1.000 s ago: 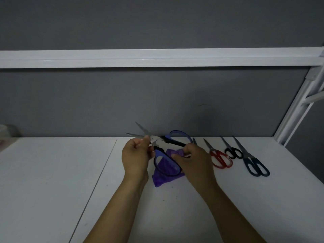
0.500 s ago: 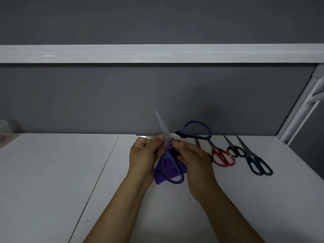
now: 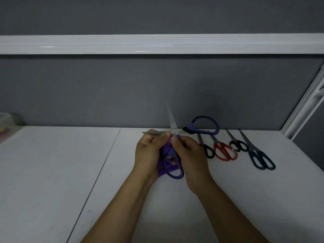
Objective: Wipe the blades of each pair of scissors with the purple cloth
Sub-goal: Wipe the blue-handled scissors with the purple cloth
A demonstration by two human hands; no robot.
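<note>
Large blue-handled scissors (image 3: pixel 206 127) are held above the white table (image 3: pixel 61 163), spread wide open, one blade pointing up and one pointing left. My left hand (image 3: pixel 149 153) grips the leftward blade together with the purple cloth (image 3: pixel 164 151), which hangs bunched between both hands. My right hand (image 3: pixel 189 155) pinches the scissors just below the pivot. The lower blue handle loop hangs down between my palms. Much of the cloth is hidden by my hands.
To the right on the table lie small black scissors (image 3: pixel 207 149), red scissors (image 3: pixel 224 151), another black pair (image 3: pixel 238 144) and long dark-blue scissors (image 3: pixel 261 158). A grey wall with a white shelf rail (image 3: pixel 157 43) stands behind. A pale container (image 3: pixel 5 123) sits at far left.
The scissors have been spread wider: one blade swung up to vertical and the upper handle moved right. My hands closed in around the pivot and cloth.
</note>
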